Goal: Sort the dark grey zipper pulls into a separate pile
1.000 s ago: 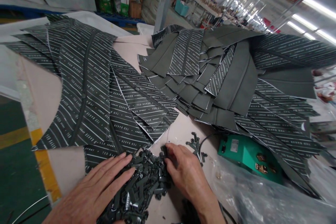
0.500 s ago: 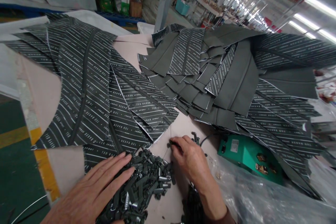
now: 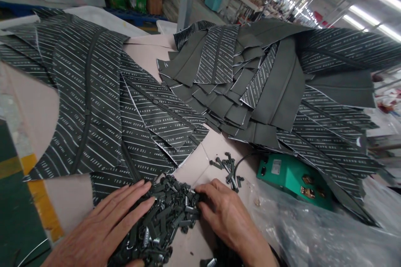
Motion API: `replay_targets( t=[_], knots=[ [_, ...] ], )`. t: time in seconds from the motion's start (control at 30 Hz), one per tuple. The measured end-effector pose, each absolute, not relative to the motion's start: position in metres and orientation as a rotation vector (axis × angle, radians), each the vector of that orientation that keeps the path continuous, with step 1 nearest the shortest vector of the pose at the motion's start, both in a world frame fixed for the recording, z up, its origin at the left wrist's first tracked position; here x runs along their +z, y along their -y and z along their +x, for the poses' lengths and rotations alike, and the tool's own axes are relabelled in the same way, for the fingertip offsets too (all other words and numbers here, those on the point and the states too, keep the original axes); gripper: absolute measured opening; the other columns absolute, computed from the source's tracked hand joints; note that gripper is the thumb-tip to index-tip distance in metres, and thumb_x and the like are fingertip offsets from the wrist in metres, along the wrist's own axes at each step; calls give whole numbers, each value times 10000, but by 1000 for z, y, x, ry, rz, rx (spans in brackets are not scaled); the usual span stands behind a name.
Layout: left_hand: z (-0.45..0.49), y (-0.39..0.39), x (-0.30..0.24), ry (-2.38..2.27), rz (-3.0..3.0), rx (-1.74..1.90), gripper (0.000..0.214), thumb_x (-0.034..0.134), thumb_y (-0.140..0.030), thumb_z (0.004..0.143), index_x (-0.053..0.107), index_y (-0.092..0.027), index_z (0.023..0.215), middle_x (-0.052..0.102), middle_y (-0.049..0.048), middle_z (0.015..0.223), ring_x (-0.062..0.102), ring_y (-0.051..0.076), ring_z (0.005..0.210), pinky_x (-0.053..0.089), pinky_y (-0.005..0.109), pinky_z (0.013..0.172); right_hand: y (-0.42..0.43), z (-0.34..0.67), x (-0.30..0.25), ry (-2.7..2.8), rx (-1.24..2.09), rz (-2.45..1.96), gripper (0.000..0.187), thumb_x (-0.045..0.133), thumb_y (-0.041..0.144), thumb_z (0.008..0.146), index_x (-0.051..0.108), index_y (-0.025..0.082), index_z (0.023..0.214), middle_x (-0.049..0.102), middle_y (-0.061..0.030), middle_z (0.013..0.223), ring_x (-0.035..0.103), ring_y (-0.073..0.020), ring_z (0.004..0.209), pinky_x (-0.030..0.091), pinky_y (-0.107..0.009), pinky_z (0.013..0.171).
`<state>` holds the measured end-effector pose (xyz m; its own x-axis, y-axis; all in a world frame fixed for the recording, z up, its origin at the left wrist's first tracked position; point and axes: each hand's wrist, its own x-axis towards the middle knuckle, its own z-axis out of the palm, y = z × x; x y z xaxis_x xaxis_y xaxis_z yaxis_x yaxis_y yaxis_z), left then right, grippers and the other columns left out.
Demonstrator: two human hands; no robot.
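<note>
A heap of small black zipper pulls (image 3: 163, 217) with some shiny metal bits lies on the table before me. My left hand (image 3: 109, 221) rests along the heap's left side, fingers stretched out and holding nothing. At the heap's right edge, my right hand (image 3: 224, 208) has thumb and forefinger pinched round a dark zipper pull, mostly hidden by the fingers. Several loose zipper pulls (image 3: 228, 167) lie beyond the right hand. Past the left hand, black panels printed with white stripes and lettering (image 3: 90, 91) overlap, with zips running down them.
A big stack of dark panels (image 3: 275, 91) covers the table's far right. Beside it sit a green metal box (image 3: 291, 179) with a dark cable and a crumpled clear plastic sheet (image 3: 307, 229). A grey post (image 3: 187, 0) rises behind the table.
My right hand has moved down and left from the bare table to the heap's edge. The loose zipper pulls behind it are now uncovered. My left hand stays on the heap.
</note>
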<state>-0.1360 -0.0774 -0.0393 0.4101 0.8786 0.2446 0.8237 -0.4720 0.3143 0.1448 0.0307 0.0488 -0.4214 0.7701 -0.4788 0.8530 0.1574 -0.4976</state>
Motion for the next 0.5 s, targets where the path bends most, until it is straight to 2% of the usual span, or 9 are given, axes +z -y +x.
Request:
replay_targets(
  t=[0.17, 0.3, 0.4, 0.5],
  knots=[
    [-137, 79, -39, -1538, 2510, 559, 850, 659, -480, 808, 329, -242, 1555, 392, 67, 1614, 435, 323, 1433, 395, 471, 1168, -31, 150, 43, -2301, -1106, 1679, 230, 553, 82, 811, 682, 220, 942, 683, -16, 889, 637, -181, 818, 460, -294, 762],
    [-136, 78, -38, -1531, 2515, 583, 832, 652, -436, 810, 336, -237, 1552, 370, 61, 1626, 420, 317, 1442, 376, 456, 1175, -30, 158, 34, -2230, -1388, 1807, 170, 568, 161, 832, 723, 223, 861, 711, 8, 808, 622, -152, 747, 431, -267, 710],
    [-135, 78, -38, -1517, 2511, 590, 818, 654, -414, 803, 357, -223, 1541, 346, 67, 1636, 407, 320, 1448, 335, 456, 1193, -31, 164, 24, -2056, -1641, 1993, 160, 588, 267, 813, 728, 190, 807, 654, 18, 702, 560, -136, 661, 407, -253, 631],
    [-134, 77, -39, -1514, 2436, 661, 790, 673, -384, 792, 402, -239, 1519, 369, 49, 1626, 414, 298, 1444, 278, 423, 1226, -33, 168, 17, -1974, -1670, 2113, 210, 589, 352, 794, 681, 168, 753, 548, 37, 628, 462, -117, 585, 356, -247, 557]
  ],
)
